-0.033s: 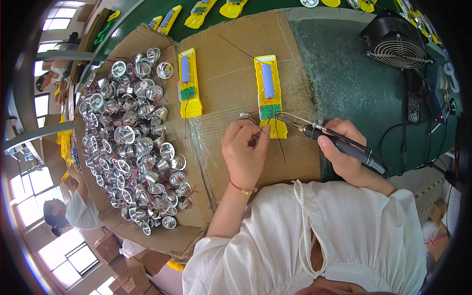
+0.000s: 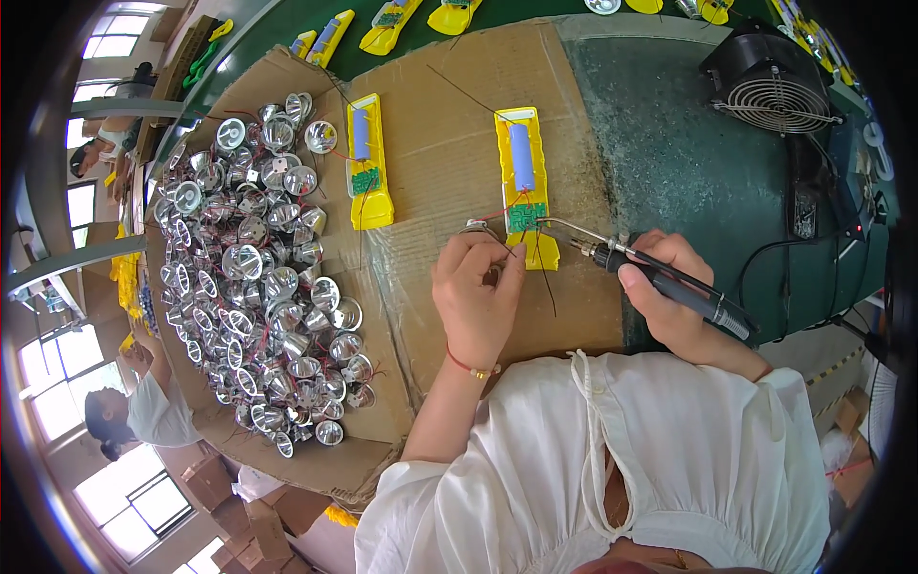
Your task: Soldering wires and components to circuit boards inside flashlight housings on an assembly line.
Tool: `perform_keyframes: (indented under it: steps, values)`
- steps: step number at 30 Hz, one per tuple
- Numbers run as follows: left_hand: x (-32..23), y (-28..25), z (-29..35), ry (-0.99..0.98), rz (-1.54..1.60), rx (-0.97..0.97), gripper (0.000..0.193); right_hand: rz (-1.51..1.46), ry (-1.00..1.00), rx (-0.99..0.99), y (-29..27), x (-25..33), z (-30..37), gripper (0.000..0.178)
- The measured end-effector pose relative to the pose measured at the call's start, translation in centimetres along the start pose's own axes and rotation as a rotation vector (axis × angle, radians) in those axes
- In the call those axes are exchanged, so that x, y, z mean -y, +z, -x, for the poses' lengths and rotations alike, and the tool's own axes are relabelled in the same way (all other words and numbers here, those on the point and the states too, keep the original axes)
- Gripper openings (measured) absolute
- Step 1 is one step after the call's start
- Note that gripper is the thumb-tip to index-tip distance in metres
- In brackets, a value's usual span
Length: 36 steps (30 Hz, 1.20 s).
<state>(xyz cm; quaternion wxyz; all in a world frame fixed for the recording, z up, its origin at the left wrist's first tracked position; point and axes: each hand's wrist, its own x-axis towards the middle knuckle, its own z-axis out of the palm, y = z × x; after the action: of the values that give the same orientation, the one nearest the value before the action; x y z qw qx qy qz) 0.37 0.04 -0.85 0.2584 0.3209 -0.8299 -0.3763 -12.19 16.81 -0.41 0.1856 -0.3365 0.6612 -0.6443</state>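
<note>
My right hand point(image 2: 669, 295) is closed round a black soldering iron point(image 2: 684, 287) with a thin metal tube along it. Its tip meets the lower part of a green circuit board point(image 2: 525, 217), inside a yellow flashlight housing point(image 2: 543, 182) that also carries a blue-purple battery cell point(image 2: 520, 158). Close by on the left, my left hand point(image 2: 478, 287) is pinched round a silver lamp reflector point(image 2: 475, 227), mostly hidden by the fingers. Red wire runs from there to the board, and a dark wire shows at the fingertips.
Many silver reflectors point(image 2: 244, 260) with red wires heap up in a cardboard tray at left. A second yellow housing point(image 2: 376, 196) lies on the cardboard point(image 2: 435, 124). A black fan point(image 2: 775, 86) stands far right, near dark cables point(image 2: 751, 253). More housings point(image 2: 390, 29) line the far edge.
</note>
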Motion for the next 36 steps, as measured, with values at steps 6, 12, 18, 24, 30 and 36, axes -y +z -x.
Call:
perform_keyframes:
  steps: [6,12,18,24,30,36]
  values:
    - [0.3,0.0,0.1,0.018,0.015,-0.014,0.014,0.024,-0.062,0.0,0.1,0.6,-0.1,0.015]
    - [0.3,0.1,0.1,0.003,0.018,-0.004,0.014,0.052,0.014,0.023,0.0,0.4,-0.1,0.016]
    - [0.3,0.1,0.0,0.022,0.024,-0.016,0.015,-0.018,0.02,-0.047,0.0,0.5,0.1,0.015]
    - [0.1,-0.1,-0.1,-0.02,0.039,0.004,0.015,0.049,0.041,-0.068,-0.3,0.0,0.3,0.014]
    - [0.3,-0.1,-0.1,0.041,0.004,-0.015,0.015,0.035,0.009,-0.067,-0.3,-0.2,0.1,0.015]
    - [-0.2,-0.1,-0.4,-0.035,0.001,-0.016,0.013,-0.052,0.072,-0.086,0.7,-0.5,-0.1,0.014]
